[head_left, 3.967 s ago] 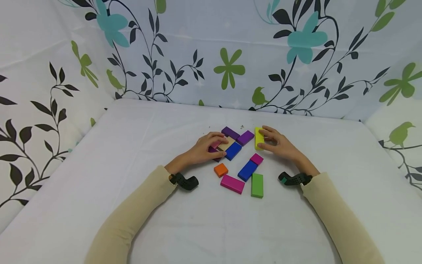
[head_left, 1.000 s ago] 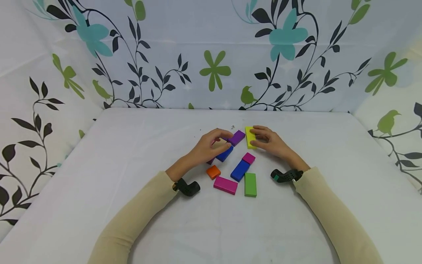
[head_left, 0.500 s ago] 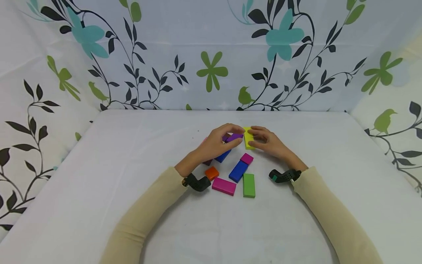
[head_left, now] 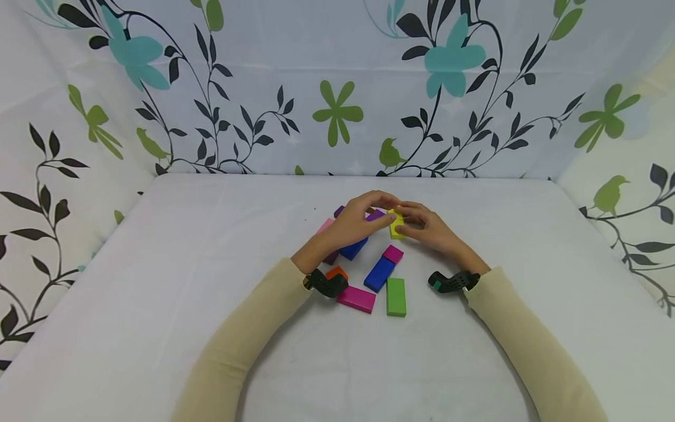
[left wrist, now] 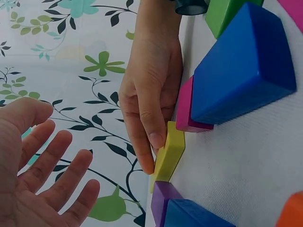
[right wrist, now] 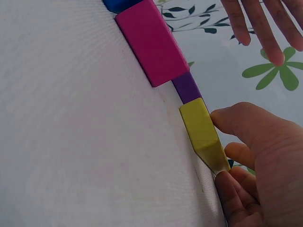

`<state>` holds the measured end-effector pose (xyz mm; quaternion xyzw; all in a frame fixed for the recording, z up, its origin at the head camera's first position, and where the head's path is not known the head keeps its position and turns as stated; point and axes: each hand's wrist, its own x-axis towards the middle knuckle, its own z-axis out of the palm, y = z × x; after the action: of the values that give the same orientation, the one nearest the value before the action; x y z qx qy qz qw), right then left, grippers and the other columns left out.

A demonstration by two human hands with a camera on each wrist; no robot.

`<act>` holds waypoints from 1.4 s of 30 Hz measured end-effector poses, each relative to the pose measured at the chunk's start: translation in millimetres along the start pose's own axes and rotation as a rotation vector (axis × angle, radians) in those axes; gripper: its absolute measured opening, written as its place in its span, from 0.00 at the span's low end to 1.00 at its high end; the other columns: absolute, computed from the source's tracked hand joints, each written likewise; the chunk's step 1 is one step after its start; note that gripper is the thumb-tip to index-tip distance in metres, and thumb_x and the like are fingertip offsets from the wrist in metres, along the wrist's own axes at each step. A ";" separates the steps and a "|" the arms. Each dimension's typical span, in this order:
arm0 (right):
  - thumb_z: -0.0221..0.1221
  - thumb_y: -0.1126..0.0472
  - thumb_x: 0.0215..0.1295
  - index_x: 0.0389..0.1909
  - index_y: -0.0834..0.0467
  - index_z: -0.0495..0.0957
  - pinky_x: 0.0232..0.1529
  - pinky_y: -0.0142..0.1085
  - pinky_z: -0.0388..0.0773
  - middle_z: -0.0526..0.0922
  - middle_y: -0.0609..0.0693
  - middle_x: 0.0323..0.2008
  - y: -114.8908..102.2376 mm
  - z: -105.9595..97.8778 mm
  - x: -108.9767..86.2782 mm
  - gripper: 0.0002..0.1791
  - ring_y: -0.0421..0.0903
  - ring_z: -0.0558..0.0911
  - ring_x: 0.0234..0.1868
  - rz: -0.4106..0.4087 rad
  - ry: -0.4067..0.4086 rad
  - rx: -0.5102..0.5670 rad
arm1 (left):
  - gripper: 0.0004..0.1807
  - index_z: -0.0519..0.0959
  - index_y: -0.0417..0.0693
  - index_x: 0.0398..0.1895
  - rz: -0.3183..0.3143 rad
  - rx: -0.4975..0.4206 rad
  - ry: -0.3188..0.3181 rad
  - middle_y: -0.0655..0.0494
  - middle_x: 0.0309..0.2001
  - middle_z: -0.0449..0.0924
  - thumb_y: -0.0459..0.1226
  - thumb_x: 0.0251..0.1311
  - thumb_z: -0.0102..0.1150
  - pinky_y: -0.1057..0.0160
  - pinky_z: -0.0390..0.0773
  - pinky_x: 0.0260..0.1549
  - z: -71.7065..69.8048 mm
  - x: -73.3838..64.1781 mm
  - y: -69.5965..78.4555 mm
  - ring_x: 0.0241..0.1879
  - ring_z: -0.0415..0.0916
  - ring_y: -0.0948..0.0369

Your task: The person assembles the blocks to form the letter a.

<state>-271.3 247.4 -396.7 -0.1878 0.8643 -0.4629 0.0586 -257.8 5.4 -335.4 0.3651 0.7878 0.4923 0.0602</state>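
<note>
My right hand [head_left: 431, 230] pinches an upright-looking yellow block [right wrist: 199, 124], thumb at one side and fingers at its far end. My left hand [head_left: 352, 227] hangs over a cluster of blocks with its fingers spread and loosely bent, holding nothing; its fingertips come close to the yellow block in the head view. In the left wrist view the left fingers [left wrist: 64, 187] stand apart from the blocks. Partly hidden beneath that hand are a purple block [head_left: 375, 214], a blue block [head_left: 353, 249], a pink block [head_left: 324, 224] and a dark maroon block [head_left: 331, 258].
Nearer me lie a small magenta block [head_left: 392, 254], a second blue block [head_left: 379, 274], a green block [head_left: 396, 297] and a long magenta block [head_left: 357, 300]. An orange block [head_left: 337, 272] is partly covered by the left wrist camera [head_left: 328, 285]. A patterned cloth [head_left: 295, 88] hangs behind.
My left hand has moved right and away from me, from over the cluster's left side to beside the yellow block. The right hand stays at the yellow block. The head view has shifted slightly.
</note>
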 end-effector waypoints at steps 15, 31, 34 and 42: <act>0.61 0.68 0.75 0.72 0.72 0.69 0.77 0.58 0.63 0.58 0.68 0.79 -2.1 1.2 -0.9 0.28 0.69 0.69 0.74 -0.009 0.017 0.007 | 0.22 0.76 0.37 0.66 -0.052 0.065 0.005 0.41 0.64 0.79 0.33 0.72 0.63 0.51 0.79 0.61 1.1 5.2 -19.1 0.63 0.78 0.47; 0.61 0.67 0.75 0.73 0.72 0.69 0.77 0.58 0.62 0.59 0.68 0.79 0.7 0.7 0.0 0.29 0.69 0.69 0.73 -0.005 0.008 -0.001 | 0.24 0.76 0.41 0.68 -0.211 0.151 -0.040 0.42 0.68 0.75 0.35 0.71 0.66 0.53 0.78 0.65 -4.5 7.2 -34.8 0.67 0.74 0.47; 0.61 0.66 0.75 0.73 0.72 0.69 0.77 0.58 0.62 0.59 0.68 0.79 0.2 0.9 0.0 0.29 0.69 0.69 0.73 -0.001 0.008 -0.001 | 0.25 0.76 0.42 0.68 -0.237 0.183 -0.058 0.42 0.68 0.74 0.37 0.70 0.67 0.52 0.77 0.67 -5.4 7.6 -36.8 0.68 0.74 0.47; 0.61 0.67 0.75 0.72 0.72 0.69 0.77 0.59 0.62 0.59 0.68 0.79 -1.5 0.1 -0.2 0.29 0.69 0.70 0.73 0.000 0.008 -0.003 | 0.29 0.74 0.44 0.71 -0.294 0.218 -0.121 0.42 0.70 0.71 0.39 0.70 0.68 0.51 0.76 0.68 -6.8 11.1 -40.2 0.70 0.71 0.47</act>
<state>-270.7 246.6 -395.5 -0.1861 0.8651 -0.4626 0.0548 -289.7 -2.5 -362.0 0.2794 0.8763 0.3672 0.1389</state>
